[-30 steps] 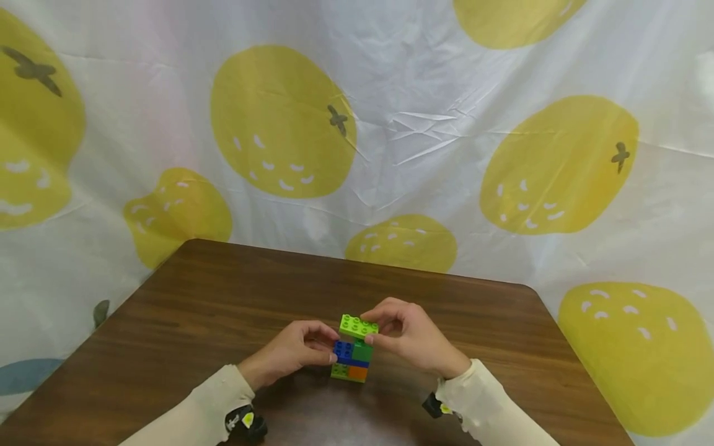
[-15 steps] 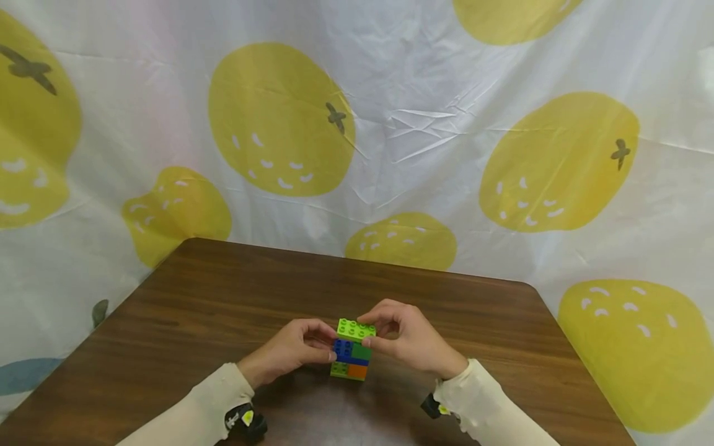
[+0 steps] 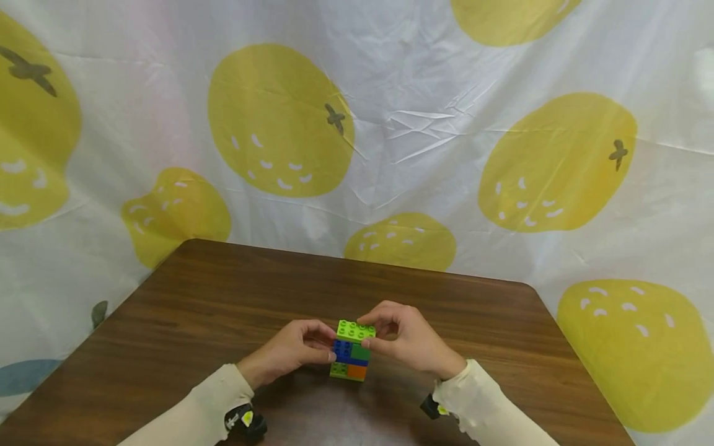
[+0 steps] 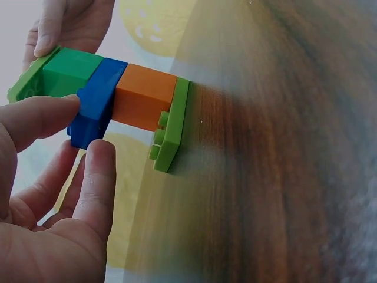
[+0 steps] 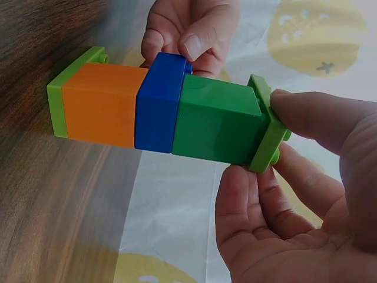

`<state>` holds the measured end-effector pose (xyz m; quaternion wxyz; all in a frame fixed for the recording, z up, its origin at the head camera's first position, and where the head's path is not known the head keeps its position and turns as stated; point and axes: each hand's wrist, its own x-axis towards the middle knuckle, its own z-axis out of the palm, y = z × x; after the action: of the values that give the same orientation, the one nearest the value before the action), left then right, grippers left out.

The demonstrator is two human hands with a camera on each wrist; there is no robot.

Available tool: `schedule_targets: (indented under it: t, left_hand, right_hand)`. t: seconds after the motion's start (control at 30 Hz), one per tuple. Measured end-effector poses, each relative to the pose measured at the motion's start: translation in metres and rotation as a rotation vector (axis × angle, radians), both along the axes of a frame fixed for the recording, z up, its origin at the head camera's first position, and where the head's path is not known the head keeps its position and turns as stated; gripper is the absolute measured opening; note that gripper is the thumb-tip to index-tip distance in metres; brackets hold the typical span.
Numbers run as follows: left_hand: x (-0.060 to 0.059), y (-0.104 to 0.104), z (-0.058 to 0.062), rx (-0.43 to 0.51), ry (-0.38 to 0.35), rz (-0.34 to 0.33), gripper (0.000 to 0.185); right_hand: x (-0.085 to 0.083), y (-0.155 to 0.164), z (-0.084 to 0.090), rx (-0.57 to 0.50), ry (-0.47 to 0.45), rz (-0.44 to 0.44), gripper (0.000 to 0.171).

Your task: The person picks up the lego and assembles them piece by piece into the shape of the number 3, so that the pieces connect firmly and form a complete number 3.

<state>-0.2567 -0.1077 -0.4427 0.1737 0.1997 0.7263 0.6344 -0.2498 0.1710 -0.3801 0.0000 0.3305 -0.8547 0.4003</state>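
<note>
standing near the front edge of the table (image 3: 195, 297), roughly in the middle, i see a small brick tower (image 3: 351, 350) resting on the wood. from the bottom it goes: a lime base plate (image 5: 59, 106) flat on the table, an orange brick (image 5: 103, 105), a blue brick (image 5: 158, 103), a dark green brick (image 5: 218, 121), and a lime top plate (image 3: 356, 330) with its studs facing up.

my left hand (image 3: 292, 350) is on the tower's left side; in the left wrist view its thumb and index finger (image 4: 97, 177) are curled in and pinch the blue brick from two sides. my right hand (image 3: 409, 341) is on the right side, with fingers bent around the lime top plate: the right wrist view shows the thumb pressing on the studded top face while the other fingers sit under the plate's edge beside the dark green brick. both hands are closed on the tower, neither one spread.

cream sleeves cover both forearms, and a dark wrist device (image 3: 245, 422) sits at each cuff. beyond the far edge of the table hangs a white cloth (image 3: 424, 124) printed with big yellow fruit shapes, wrinkled in the centre.
</note>
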Motion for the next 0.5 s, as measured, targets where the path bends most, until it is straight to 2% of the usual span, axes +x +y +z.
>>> schedule_targets:
  t: [0.5]
  left_hand:
    - [-0.0007, 0.0001, -0.0012, 0.002, -0.001, 0.000, 0.041]
  right_hand:
    - [-0.0007, -0.0019, -0.0013, 0.001, -0.018, -0.007, 0.030]
